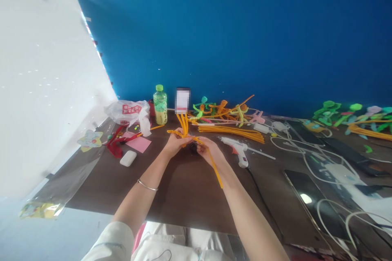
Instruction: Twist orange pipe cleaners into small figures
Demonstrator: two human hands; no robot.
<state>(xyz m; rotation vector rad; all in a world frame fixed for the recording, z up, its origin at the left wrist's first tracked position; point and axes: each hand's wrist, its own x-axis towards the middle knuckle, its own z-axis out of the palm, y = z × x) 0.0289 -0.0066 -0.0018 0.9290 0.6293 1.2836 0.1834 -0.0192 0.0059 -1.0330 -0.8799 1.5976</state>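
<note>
Both hands meet over the middle of the dark table, working on orange pipe cleaners [185, 124]. My left hand [176, 142] is closed around the bundle, with several stems fanning upward from it and a twisted piece pointing left. Between the fingers of my right hand [211, 150] is pinched a twisted part of the same bundle. One loose orange stem [217, 171] hangs from there across the right wrist. A small black round object [193, 149] lies behind the hands, partly hidden. Just right of the right hand rests a white glue gun [237, 149] with a glue stick in its back.
Behind stand a green-capped bottle [160, 106] and a phone [183, 100] with a blurred screen. More orange stems [232, 133] and pipe-cleaner figures [222, 108] lie along the blue wall. Left are red scissors [114, 144], a white case [128, 158] and pink paper [139, 143]. Cables and a dark phone [315, 202] lie right.
</note>
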